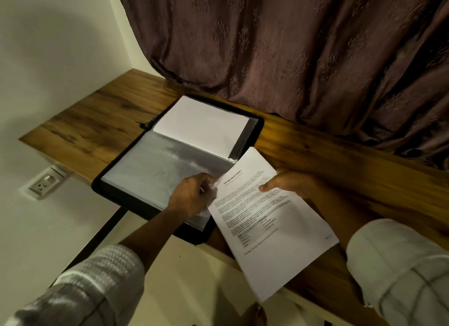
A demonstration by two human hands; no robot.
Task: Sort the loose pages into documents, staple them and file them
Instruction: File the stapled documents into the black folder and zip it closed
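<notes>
A black display folder (257,125) lies open on the wooden desk (102,121). Its far half holds white sheets (201,124) inside a sleeve; the near half shows a clear plastic sleeve (155,170). My left hand (192,197) pinches the right edge of that clear sleeve. My right hand (289,183) holds a printed document (274,223) by its right side, thumb on top. The document is headed "Sample Health Report" and is tilted, with its top corner just beside the folder's spine.
A brown patterned curtain (291,46) hangs behind the desk and rests on its back edge. A wall socket (45,183) sits below the desk on the left. A dark desk leg (102,235) runs down under the folder.
</notes>
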